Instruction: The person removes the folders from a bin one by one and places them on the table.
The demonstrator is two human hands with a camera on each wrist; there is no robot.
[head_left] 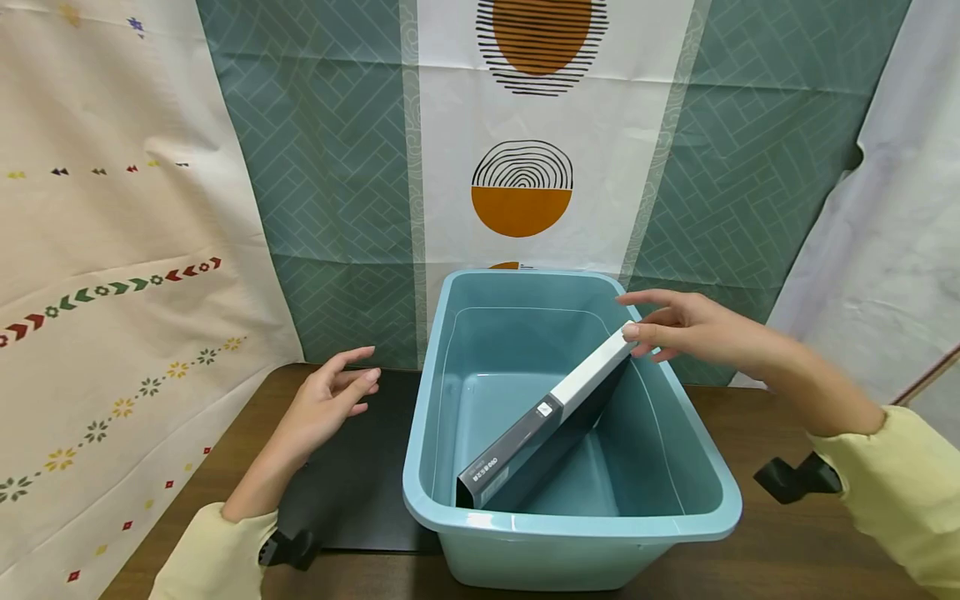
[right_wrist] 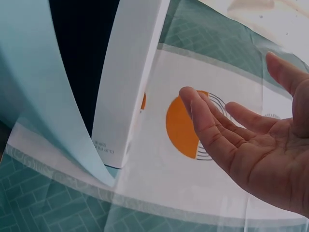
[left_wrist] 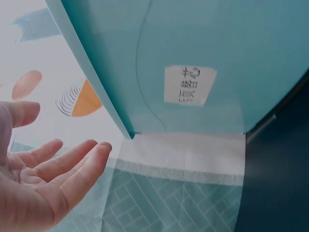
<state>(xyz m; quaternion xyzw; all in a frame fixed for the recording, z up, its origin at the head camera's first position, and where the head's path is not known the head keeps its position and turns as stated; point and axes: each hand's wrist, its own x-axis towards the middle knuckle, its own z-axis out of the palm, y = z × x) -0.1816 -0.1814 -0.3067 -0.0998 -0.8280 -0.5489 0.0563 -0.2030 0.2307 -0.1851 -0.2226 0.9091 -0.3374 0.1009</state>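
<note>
A flat black-and-white box (head_left: 551, 408) leans diagonally inside a light blue plastic bin (head_left: 573, 523), its white end up near the right rim. My right hand (head_left: 678, 325) is over that rim, its thumb overlapping the box's upper end in the head view. In the right wrist view, the loosely spread fingers of this hand (right_wrist: 256, 140) stand apart from the white end of the box (right_wrist: 126, 87). To the left of the bin, my left hand (head_left: 326, 404) hangs in the air with relaxed fingers, holding nothing.
A black mat (head_left: 360, 492) lies on the brown wooden table (head_left: 750, 500), left of and partly behind the bin. A white label (left_wrist: 189, 85) with handwriting sticks to the bin's side. Patterned cloth (head_left: 337, 167) hangs behind and on both sides.
</note>
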